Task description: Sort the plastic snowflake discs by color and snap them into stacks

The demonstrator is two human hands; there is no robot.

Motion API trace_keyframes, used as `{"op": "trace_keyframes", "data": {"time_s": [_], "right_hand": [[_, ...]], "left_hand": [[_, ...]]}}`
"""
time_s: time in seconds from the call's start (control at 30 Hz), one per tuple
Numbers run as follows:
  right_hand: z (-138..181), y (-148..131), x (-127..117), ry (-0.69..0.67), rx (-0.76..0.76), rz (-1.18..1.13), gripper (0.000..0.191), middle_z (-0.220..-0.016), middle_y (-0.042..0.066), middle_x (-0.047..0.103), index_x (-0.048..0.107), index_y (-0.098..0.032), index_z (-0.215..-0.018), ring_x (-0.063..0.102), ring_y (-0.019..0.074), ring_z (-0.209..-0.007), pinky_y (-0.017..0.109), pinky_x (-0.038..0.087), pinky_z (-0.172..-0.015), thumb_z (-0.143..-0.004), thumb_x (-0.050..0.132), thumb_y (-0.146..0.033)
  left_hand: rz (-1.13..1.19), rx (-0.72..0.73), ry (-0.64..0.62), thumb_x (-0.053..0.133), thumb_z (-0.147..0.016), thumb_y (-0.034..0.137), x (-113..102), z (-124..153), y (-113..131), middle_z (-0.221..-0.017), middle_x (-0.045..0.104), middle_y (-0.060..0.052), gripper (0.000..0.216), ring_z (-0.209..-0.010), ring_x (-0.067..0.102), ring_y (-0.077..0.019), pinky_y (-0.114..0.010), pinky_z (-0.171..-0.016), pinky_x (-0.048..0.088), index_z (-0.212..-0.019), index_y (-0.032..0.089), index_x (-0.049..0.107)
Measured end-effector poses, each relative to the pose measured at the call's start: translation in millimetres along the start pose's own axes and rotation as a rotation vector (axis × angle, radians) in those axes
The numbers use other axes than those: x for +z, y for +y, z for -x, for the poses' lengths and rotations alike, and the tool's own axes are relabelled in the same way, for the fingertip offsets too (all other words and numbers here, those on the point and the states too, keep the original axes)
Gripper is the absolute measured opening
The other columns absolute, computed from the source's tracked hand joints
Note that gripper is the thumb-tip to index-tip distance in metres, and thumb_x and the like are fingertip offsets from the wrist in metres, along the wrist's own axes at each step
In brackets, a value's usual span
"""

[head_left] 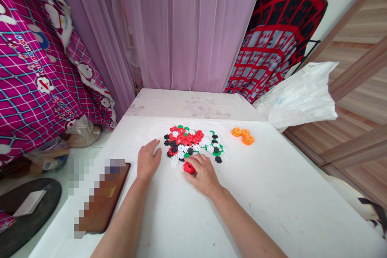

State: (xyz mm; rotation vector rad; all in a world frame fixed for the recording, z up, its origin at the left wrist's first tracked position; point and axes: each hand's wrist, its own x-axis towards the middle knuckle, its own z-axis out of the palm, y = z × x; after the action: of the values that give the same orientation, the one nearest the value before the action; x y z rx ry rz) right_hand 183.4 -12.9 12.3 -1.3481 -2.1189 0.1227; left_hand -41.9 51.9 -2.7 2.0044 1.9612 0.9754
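A spread of plastic snowflake discs (187, 139) in red, white, black and green lies on the white table. My right hand (204, 173) is at the near edge of the spread, its thumb and fingers around a red ball-like piece of joined snowflake discs (189, 167). That piece is low at the tabletop; whether it touches the surface I cannot tell. To the left of the discs, my left hand (148, 160) rests on the table with fingers stretched and nothing in it. An orange piece of joined snowflake discs (243, 135) sits apart on the right.
A brown flat case (111, 197), partly blurred out, lies at the table's left edge. Beyond the white tabletop (256, 209) hangs a purple curtain (196, 28). A white plastic bag (299, 96) stands at the right edge, and a dark round stool seat (30, 217) is lower left.
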Motion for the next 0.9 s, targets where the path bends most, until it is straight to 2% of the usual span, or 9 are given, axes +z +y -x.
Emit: {"op": "trace_keyframes", "data": {"time_s": [0.27,0.43,0.5,0.57,0.63,0.7,0.9], "right_hand": [[0.6,3.9,-2.4,0.01,0.014,-0.026,0.032,-0.107,0.006,0.068,0.066,-0.025,-0.111,0.058,0.0226,-0.102,0.037,0.043,-0.088,-0.08,0.065,-0.031],[-35.3,38.4,-14.6,0.053,0.11,0.05,0.024,-0.107,0.005,0.069,0.069,-0.024,-0.105,0.06,0.0199,-0.101,0.033,0.044,-0.092,-0.089,0.053,-0.028],[-52.5,52.6,-17.8,0.03,0.156,0.112,0.024,-0.109,0.006,0.069,0.07,-0.023,-0.107,0.06,0.0202,-0.104,0.033,0.044,-0.093,-0.089,0.053,-0.025],[-61.8,62.4,-17.2,-0.028,0.13,0.138,0.023,-0.11,0.006,0.069,0.071,-0.023,-0.105,0.06,0.0205,-0.104,0.034,0.044,-0.094,-0.086,0.058,-0.024],[-60.2,68.5,-13.2,-0.064,0.085,0.132,0.021,-0.111,0.006,0.068,0.072,-0.024,-0.102,0.06,0.0209,-0.105,0.035,0.044,-0.095,-0.083,0.062,-0.024],[-49.8,73.4,-8.6,-0.042,0.072,0.111,0.019,-0.113,0.005,0.068,0.072,-0.024,-0.099,0.059,0.0212,-0.107,0.037,0.043,-0.095,-0.082,0.063,-0.023],[-21.3,85.4,-13.6,0.032,0.172,0.107,0.019,-0.111,0.005,0.067,0.072,-0.023,-0.088,0.058,0.0206,-0.104,0.036,0.043,-0.096,-0.082,0.055,-0.018]], "left_hand": [[0.011,0.0,0.006,0.045,-0.088,0.03,1.7,1.1,-1.3,-0.133,0.062,-0.007,0.037,-0.122,0.058,-0.0255,-0.051,-0.111,0.034,-0.119,0.025,0.065],[0.005,0.001,-0.006,0.044,-0.089,0.03,1.4,0.8,-1.7,-0.134,0.062,-0.008,0.037,-0.121,0.058,-0.0253,-0.051,-0.112,0.033,-0.119,0.024,0.064],[0.003,0.001,-0.008,0.044,-0.089,0.03,1.0,0.6,-1.6,-0.134,0.061,-0.008,0.038,-0.122,0.058,-0.0255,-0.051,-0.112,0.033,-0.12,0.023,0.064],[0.005,0.005,-0.003,0.044,-0.088,0.03,1.0,0.5,-1.8,-0.134,0.062,-0.008,0.038,-0.121,0.058,-0.0258,-0.051,-0.111,0.034,-0.12,0.023,0.064],[0.005,0.009,0.005,0.045,-0.088,0.03,1.5,0.4,-2.3,-0.133,0.062,-0.007,0.037,-0.119,0.06,-0.0258,-0.051,-0.11,0.036,-0.12,0.024,0.065],[0.003,0.01,0.008,0.046,-0.088,0.03,2.3,0.4,-2.9,-0.133,0.062,-0.007,0.037,-0.117,0.061,-0.0255,-0.052,-0.11,0.036,-0.119,0.025,0.065],[-0.005,-0.001,0.003,0.044,-0.089,0.031,2.7,0.6,-2.9,-0.133,0.062,-0.007,0.037,-0.119,0.06,-0.0254,-0.051,-0.111,0.034,-0.119,0.025,0.065]]}}
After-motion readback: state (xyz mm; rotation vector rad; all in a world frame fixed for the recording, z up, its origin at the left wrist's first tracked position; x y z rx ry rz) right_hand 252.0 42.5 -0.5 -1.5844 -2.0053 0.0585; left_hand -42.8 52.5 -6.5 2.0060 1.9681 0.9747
